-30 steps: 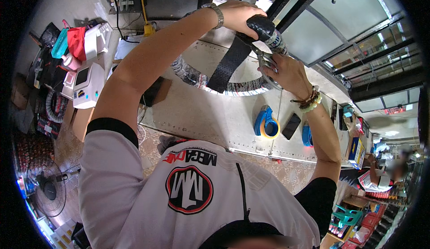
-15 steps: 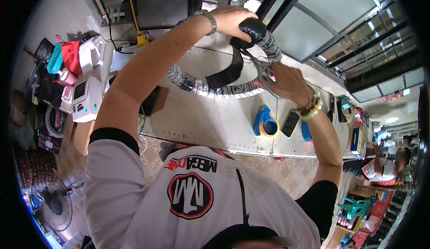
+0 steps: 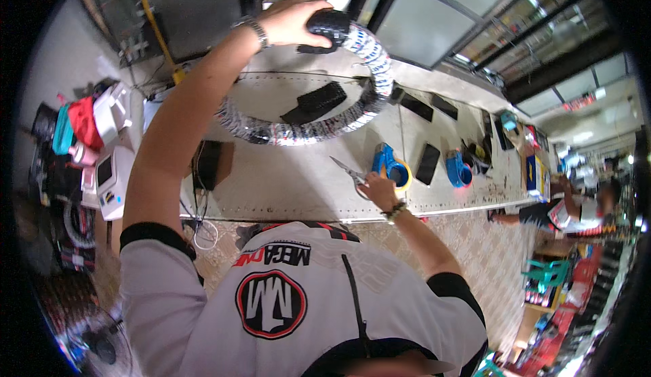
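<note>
My left hand (image 3: 293, 24) grips the far side of a large ring (image 3: 288, 133), tyre-like and wrapped in pale printed film. Its fingers and thumb close round the part covered with black wrapping (image 3: 329, 26). Through the ring's opening, a strip of black material (image 3: 317, 102) shows, apart from that wrapping. My right hand (image 3: 378, 190) is low over the near side of the table with its fingers on the handles of metal scissors (image 3: 349, 171). The blades point away to the left. Just beyond this hand stands a blue tape dispenser (image 3: 384, 160) with a yellowish roll.
Several dark flat phone-like things (image 3: 428, 163) lie on the white table (image 3: 285, 190), with a second blue tape dispenser (image 3: 458, 168) at right. A white boxy device (image 3: 115, 182) stands at left. Another person (image 3: 573, 204) is at far right, near a green stool (image 3: 544, 274).
My right hand has drawn back from the ring toward me with the scissors. The black strip no longer hangs from the wrapping. My left hand still holds the ring.
</note>
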### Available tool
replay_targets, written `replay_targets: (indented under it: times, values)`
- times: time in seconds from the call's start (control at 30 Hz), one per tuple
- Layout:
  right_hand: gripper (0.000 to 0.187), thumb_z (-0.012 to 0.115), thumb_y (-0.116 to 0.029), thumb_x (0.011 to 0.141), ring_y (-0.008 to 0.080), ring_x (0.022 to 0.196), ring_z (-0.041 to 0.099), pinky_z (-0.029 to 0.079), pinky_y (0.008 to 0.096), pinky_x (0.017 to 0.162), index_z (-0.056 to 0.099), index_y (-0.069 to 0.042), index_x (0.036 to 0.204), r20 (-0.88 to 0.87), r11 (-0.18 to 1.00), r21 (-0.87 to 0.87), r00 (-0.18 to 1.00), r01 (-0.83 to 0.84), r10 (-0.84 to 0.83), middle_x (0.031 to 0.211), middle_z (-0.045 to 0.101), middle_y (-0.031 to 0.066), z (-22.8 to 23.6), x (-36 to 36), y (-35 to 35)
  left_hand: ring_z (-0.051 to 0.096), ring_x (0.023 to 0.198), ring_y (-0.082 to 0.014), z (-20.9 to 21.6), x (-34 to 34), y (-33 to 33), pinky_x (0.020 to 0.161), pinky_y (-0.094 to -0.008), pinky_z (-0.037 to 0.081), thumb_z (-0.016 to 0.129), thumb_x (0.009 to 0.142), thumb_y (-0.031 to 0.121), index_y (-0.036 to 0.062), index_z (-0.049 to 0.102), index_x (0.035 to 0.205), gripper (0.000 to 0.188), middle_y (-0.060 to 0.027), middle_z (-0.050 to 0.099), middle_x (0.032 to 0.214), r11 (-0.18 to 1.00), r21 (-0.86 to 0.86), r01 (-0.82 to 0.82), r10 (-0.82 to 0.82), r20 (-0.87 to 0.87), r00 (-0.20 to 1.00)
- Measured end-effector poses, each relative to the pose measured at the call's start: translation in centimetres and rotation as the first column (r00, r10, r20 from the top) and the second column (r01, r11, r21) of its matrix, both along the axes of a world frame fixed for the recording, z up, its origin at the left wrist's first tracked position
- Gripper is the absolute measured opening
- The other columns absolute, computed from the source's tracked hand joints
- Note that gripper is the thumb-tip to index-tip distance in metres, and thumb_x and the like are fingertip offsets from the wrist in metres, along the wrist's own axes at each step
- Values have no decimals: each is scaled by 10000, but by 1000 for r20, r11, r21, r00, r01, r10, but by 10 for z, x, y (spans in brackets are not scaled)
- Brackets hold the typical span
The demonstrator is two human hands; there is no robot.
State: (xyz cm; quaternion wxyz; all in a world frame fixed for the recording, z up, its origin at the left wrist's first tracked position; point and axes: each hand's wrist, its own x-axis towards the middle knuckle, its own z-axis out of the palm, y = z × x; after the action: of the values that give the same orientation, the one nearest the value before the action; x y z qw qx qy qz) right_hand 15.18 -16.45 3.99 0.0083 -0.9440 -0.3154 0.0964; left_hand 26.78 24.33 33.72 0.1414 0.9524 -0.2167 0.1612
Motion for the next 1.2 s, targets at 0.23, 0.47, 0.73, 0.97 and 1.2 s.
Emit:
replay_targets:
  times: [0.23, 0.47, 0.73, 0.97, 1.2]
  values:
    - [356, 761, -283, 796, 314, 894, 644, 537, 423, 727, 643, -68, 1054, 245, 780, 620, 926, 77, -286, 979, 643, 110, -52, -14, 3, 530, 1252, -325, 4, 0, -2, 1047, -400, 437, 810, 761, 312, 83, 468, 1397, 758, -153, 510, 1368, 996, 3, 93, -93, 70, 993]
    - [326, 748, -155, 767, 370, 877, 559, 471, 467, 777, 547, -49, 1001, 196, 459, 820, 586, 341, -786, 917, 567, 154, 13, 70, -92, 531, 1224, -382, 17, -14, -6, 1019, -425, 444, 801, 770, 260, 51, 426, 1403, 765, -193, 521, 1343, 996, 46, 72, -72, -1, 997]
    - [948, 779, -330, 748, 357, 1108, 510, 440, 531, 862, 263, -110, 1512, -9, 668, 233, 689, 706, -725, 1131, 580, 177, -53, 13, -1, 551, 1202, -350, 17, -21, -18, 1009, -402, 451, 800, 777, 252, 70, 469, 1399, 727, -178, 542, 1325, 998, -24, 63, -63, 31, 998]
    - [524, 583, -168, 962, 183, 1059, 569, 451, 318, 950, 377, -88, 1437, -396, -219, 911, 887, 348, -237, 1238, 581, 120, 141, 28, 14, 480, 1297, -349, 17, -33, -16, 1095, -410, 400, 845, 670, 127, 103, 382, 1449, 906, -163, 474, 1398, 998, 39, -57, 59, -47, 997]
    - [623, 634, -209, 914, 237, 1233, 472, 382, 384, 1051, 359, -33, 1445, 48, -259, 965, 998, -33, 50, 1357, 473, 162, 262, 9, 139, 472, 1298, -375, 7, -36, -22, 1055, -422, 454, 841, 701, 224, 118, 360, 1465, 909, -237, 443, 1423, 941, 235, -244, 228, 91, 969]
